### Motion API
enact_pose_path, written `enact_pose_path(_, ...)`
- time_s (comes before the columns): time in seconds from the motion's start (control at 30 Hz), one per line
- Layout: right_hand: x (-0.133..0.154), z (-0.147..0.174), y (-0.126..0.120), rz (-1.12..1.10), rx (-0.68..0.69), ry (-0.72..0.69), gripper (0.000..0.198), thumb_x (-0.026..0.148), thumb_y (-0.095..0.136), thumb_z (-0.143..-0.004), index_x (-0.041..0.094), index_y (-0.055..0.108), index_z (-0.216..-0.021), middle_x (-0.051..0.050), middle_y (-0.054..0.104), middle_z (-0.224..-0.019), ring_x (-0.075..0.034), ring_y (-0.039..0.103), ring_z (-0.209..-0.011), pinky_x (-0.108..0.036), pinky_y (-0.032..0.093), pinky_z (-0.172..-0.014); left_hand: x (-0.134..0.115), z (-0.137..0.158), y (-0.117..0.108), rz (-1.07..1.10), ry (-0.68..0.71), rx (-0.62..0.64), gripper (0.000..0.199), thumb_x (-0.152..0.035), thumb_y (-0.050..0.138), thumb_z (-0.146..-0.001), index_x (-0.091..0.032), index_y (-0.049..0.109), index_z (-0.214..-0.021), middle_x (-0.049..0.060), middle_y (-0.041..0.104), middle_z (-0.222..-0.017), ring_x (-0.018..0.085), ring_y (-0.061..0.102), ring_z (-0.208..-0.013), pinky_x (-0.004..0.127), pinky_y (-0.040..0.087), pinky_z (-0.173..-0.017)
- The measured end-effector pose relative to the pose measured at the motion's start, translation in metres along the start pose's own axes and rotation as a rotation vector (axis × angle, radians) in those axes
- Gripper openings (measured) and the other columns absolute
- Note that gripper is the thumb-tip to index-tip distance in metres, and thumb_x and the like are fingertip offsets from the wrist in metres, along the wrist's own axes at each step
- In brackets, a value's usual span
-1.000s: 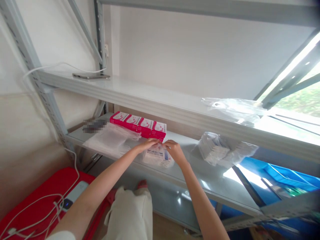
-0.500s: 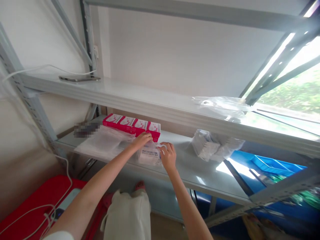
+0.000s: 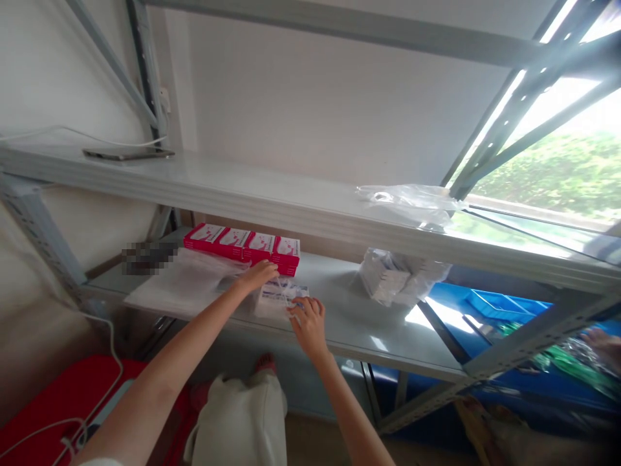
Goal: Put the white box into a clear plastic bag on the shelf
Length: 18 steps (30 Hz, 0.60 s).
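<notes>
Left hand [image 3: 256, 274] flat on the far edge of a clear bagged packet [image 3: 279, 299] at frame centre, right hand [image 3: 307, 320] pinching its near right corner, grip probably loose, view soft. Looks light, film slick and crinkly, contents seemingly stiff cards; best taken by the pack edges, not the loose film. Sits on smooth grey shelf [image 3: 369, 323]; red boxes [image 3: 245, 244] just behind, upper shelf [image 3: 291, 200] low overhead.

Four pink boxes [image 3: 242, 244], one phone [image 3: 127, 154], two hands [image 3: 284, 298], three plastic-bag bundles [image 3: 398, 275].
</notes>
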State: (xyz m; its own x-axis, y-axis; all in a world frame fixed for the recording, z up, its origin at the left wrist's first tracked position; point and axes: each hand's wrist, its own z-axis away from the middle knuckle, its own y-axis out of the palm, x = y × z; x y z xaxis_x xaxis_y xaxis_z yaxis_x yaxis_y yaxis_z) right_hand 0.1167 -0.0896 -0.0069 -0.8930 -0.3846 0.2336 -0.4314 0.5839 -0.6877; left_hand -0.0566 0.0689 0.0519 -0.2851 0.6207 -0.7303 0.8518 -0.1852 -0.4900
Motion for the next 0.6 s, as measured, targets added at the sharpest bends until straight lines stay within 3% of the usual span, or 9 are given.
enact_pose_path(0.03, -0.004, 0.002, 0.0, -0.024, 0.007, 0.006, 0.021, 0.022, 0.061, -0.084, 0.029, 0.064, -0.103, -0.007, 0.061, -0.118, -0.026, 0.05, -0.113, -0.048, 0.033, -0.101, -0.004, 0.002, -0.001, -0.018, 0.0, 0.028, 0.021, -0.003, 0.059, -0.069, -0.023, 0.064, -0.071, 0.004, 0.067, -0.09, 0.021, 0.059, -0.098, 0.033, 0.038, -0.101)
enact_pose_path(0.1, -0.017, 0.005, 0.003, -0.091, 0.002, 0.054, 0.057, 0.032, 0.073, -0.074, 0.027, 0.053, -0.127, -0.012, 0.05, -0.135, -0.031, 0.044, -0.124, -0.05, 0.034, -0.102, -0.01, 0.011, -0.002, -0.121, 0.024, -0.016, 0.028, -0.003, 0.051, -0.073, -0.022, 0.066, -0.087, 0.006, 0.065, -0.103, 0.022, 0.055, -0.109, 0.038, 0.032, -0.107)
enact_pose_path(0.17, -0.035, 0.005, 0.008, -0.2, 0.009, 0.159, 0.101, 0.038, 0.083, -0.057, 0.021, 0.033, -0.144, -0.018, 0.034, -0.147, -0.035, 0.034, -0.133, -0.053, 0.033, -0.104, -0.013, 0.028, 0.003, -0.168, 0.016, -0.274, 0.035, -0.002, 0.044, -0.076, -0.02, 0.062, -0.101, 0.008, 0.06, -0.112, 0.022, 0.05, -0.116, 0.04, 0.03, -0.108)
enact_pose_path(0.23, -0.053, 0.001, 0.014, -0.357, 0.083, 0.269, 0.127, 0.038, 0.089, -0.043, 0.018, 0.021, -0.149, -0.022, 0.026, -0.15, -0.037, 0.027, -0.138, -0.053, 0.03, -0.107, -0.013, 0.054, 0.015, -0.16, -0.047, -0.59, 0.035, -0.003, 0.042, -0.076, -0.019, 0.055, -0.104, 0.009, 0.056, -0.11, 0.022, 0.05, -0.112, 0.04, 0.035, -0.104)
enact_pose_path(0.3, -0.067, -0.006, 0.019, -0.562, 0.212, 0.34, 0.134, 0.035, 0.089, -0.04, 0.017, 0.015, -0.15, -0.022, 0.031, -0.148, -0.035, 0.033, -0.135, -0.05, 0.031, -0.107, -0.012, 0.083, 0.034, -0.063, -0.198, -0.806, 0.031, -0.004, 0.045, -0.074, -0.019, 0.05, -0.101, 0.008, 0.053, -0.104, 0.022, 0.052, -0.102, 0.04, 0.04, -0.098)
enact_pose_path(0.4, -0.069, -0.016, 0.021, -0.794, 0.31, 0.411, 0.13, 0.034, 0.086, -0.045, 0.016, 0.013, -0.151, -0.017, 0.048, -0.136, -0.028, 0.049, -0.122, -0.045, 0.036, -0.104, -0.015, 0.121, 0.066, 0.215, -0.522, -0.875, 0.025, -0.009, 0.052, -0.074, -0.021, 0.045, -0.095, 0.006, 0.049, -0.104, 0.019, 0.053, -0.094, 0.036, 0.045, -0.09)
enact_pose_path(0.5, -0.045, -0.012, 0.018, -0.692, 0.215, 0.54, 0.125, 0.031, 0.087, -0.042, 0.018, 0.023, -0.149, -0.014, 0.054, -0.131, -0.03, 0.05, -0.12, -0.047, 0.034, -0.105, -0.029, 0.142, 0.089, 0.535, -0.813, -0.825, 0.019, -0.019, 0.056, -0.078, -0.022, 0.045, -0.092, 0.004, 0.05, -0.104, 0.017, 0.055, -0.096, 0.03, 0.048, -0.08)
enact_pose_path(0.6, -0.005, 0.012, 0.015, -0.542, 0.053, 0.646, 0.119, 0.031, 0.087, -0.042, 0.024, 0.031, -0.146, -0.013, 0.05, -0.136, -0.035, 0.042, -0.128, -0.051, 0.024, -0.11, -0.053, 0.148, 0.096, 0.725, -0.956, -0.761, 0.02, -0.032, 0.059, -0.08, -0.024, 0.048, -0.094, 0.002, 0.053, -0.106, 0.017, 0.057, -0.092, 0.026, 0.048, -0.064)
